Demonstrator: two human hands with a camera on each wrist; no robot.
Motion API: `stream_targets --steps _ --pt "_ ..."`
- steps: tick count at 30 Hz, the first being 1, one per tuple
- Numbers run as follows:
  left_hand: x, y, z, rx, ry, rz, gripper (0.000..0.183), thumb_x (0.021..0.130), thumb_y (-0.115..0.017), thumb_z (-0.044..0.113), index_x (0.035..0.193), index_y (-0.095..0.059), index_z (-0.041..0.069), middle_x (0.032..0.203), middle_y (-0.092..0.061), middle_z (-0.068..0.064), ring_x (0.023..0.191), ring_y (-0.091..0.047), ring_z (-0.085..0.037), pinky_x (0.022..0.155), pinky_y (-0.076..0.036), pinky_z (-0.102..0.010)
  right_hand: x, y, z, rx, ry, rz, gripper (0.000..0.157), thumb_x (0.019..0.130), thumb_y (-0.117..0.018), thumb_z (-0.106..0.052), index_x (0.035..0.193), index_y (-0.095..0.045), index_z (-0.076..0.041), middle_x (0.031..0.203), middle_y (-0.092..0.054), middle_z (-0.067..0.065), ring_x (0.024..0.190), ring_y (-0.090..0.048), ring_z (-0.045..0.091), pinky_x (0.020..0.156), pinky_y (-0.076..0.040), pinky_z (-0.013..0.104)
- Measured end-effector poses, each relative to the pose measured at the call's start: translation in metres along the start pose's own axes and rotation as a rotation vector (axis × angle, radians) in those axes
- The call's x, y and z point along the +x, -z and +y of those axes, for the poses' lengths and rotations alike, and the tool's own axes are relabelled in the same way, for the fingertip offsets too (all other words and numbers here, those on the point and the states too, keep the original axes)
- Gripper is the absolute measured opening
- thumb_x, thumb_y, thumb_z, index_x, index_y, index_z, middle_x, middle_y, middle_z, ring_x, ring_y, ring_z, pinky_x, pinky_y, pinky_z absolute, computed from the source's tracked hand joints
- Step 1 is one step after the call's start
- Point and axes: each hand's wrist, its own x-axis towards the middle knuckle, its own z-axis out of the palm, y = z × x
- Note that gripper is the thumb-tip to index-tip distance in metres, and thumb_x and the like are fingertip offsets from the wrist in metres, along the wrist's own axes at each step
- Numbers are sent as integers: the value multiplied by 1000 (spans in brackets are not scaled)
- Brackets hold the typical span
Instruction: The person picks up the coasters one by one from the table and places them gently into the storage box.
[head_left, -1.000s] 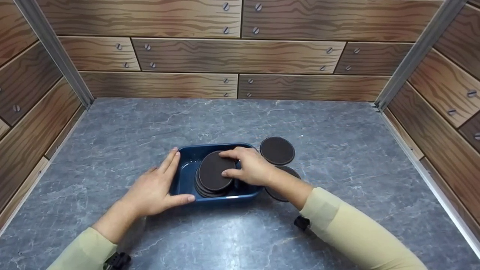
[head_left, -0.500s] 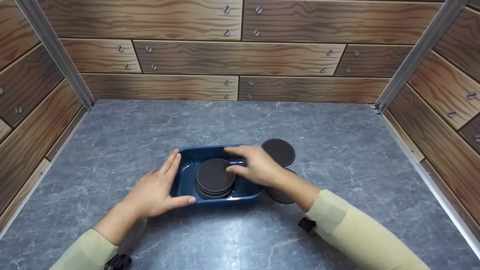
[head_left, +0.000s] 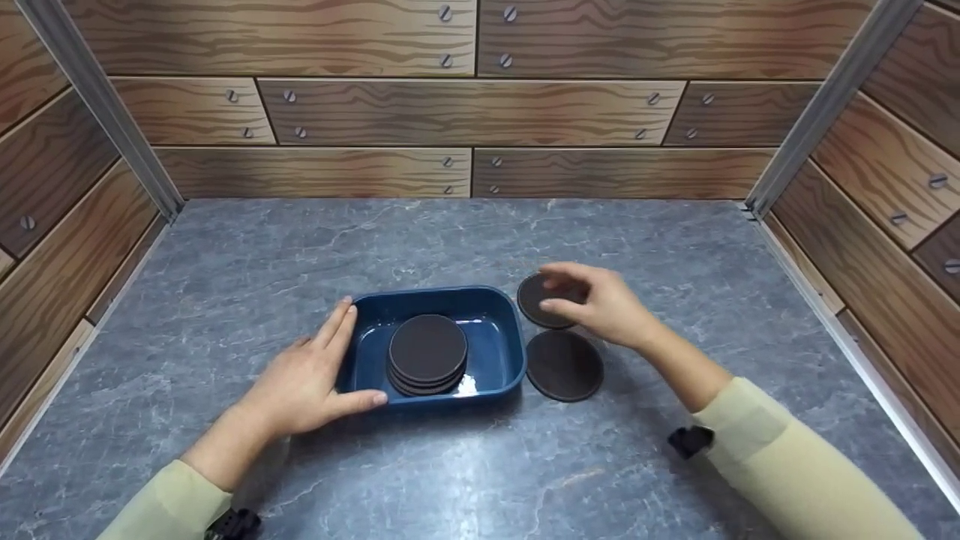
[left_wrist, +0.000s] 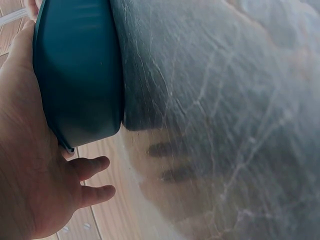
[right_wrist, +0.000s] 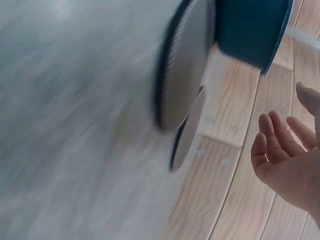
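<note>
A blue rectangular dish (head_left: 498, 352) stands on the table, its outer wall (left_wrist: 80, 70) large in the left wrist view. Inside lies a stack of round dark coasters (head_left: 427, 348) with stitched edges. My left hand (head_left: 300, 386) rests against the dish's left end, fingers straight and thumb along the front rim. Two loose coasters lie right of the dish: a near one (head_left: 564, 366) and a far one (head_left: 534, 301), partly hidden by my right hand (head_left: 604, 304). That hand hovers over the far coaster with loosely bent fingers, holding nothing. In the right wrist view its fingers (right_wrist: 280, 137) are apart from both coasters.
The grey marbled tabletop (head_left: 360, 240) is bounded by wood-patterned panels (head_left: 472, 112) at the back and both sides. Metal corner posts (head_left: 817, 120) stand at the rear. A dark device (head_left: 690, 441) sits under my right sleeve.
My right hand has let go of the top coaster, which now sits more squarely on the stack, and has moved right, out of the dish. My left hand stays in place.
</note>
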Motion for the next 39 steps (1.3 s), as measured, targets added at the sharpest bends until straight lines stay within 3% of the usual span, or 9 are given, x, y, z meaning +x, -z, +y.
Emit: stream_targets --steps 9,21,32,39 --pt "-1 1 2 0 4 1 123 89 -63 81 170 -13 4 177 -9 -15 134 -55 -53 107 -46 -67 -29 22 35 -9 -79 -177 56 92 -85 -19 141 -66 0 122 -74 18 112 -70 32 96 -56 51" --pt "1 0 0 0 6 2 125 87 -63 82 171 -12 4 178 -8 -13 134 -55 -52 111 -43 -66 -46 30 46 -21 -157 -335 72 88 -89 -26 150 -60 -4 136 -69 16 127 -64 35 109 -48 56" --pt "0 -1 0 -6 6 6 124 87 -64 82 171 -13 5 178 -7 -12 135 -54 -53 110 -43 -68 -49 23 48 -45 -150 -379 82 84 -93 -28 155 -56 -9 151 -60 14 141 -52 36 119 -35 58" --pt "0 -1 0 -9 0 8 124 88 -64 80 170 -13 2 177 -10 -16 137 -53 -52 112 -41 -68 -49 18 46 -97 -84 -385 87 79 -95 -30 155 -56 -10 153 -58 13 142 -50 39 118 -36 59"
